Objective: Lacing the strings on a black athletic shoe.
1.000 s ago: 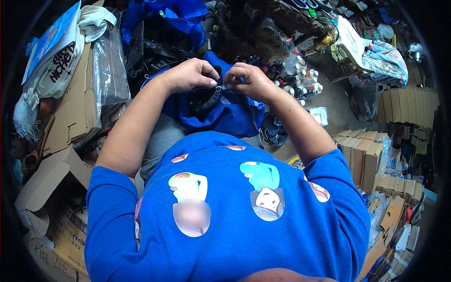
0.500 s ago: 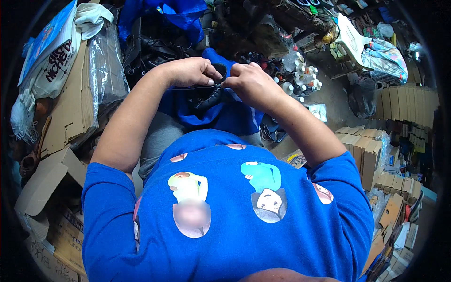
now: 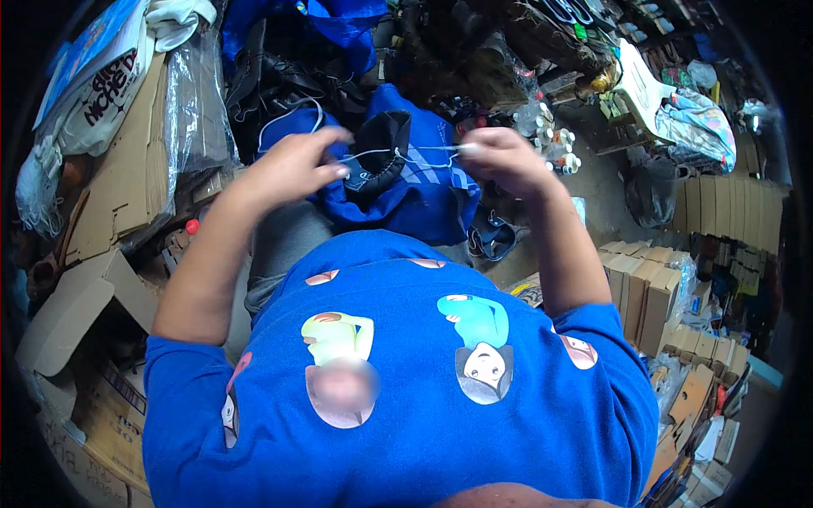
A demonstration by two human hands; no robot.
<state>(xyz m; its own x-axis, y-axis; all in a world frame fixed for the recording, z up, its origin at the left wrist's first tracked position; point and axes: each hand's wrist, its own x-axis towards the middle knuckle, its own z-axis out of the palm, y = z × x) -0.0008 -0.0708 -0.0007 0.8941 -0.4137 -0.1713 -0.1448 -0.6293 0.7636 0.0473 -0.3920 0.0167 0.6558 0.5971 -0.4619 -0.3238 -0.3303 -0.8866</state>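
Note:
A black shoe (image 3: 378,152) lies on the blue cloth (image 3: 432,140) over my lap, its dark opening showing. White thread (image 3: 423,163) runs out of the shoe's edge to both sides. My left hand (image 3: 296,167), slightly smeared by motion, is closed on the thread left of the shoe, with a loop of thread rising behind its fingers. To the right of the shoe, my right hand (image 3: 506,159) pinches another length of thread between thumb and fingers. The thread is drawn nearly straight between the hands, just above the shoe.
More black shoes (image 3: 279,85) lie beyond my left hand. Several white bottles (image 3: 555,144) stand on the floor to the right, near a white plastic chair (image 3: 639,89). Flattened cardboard (image 3: 135,161) leans at the left. Stacked boxes (image 3: 639,284) fill the right side.
My hands were close together at the shoe's edge. They have moved apart to left and right, drawing the white thread out between them.

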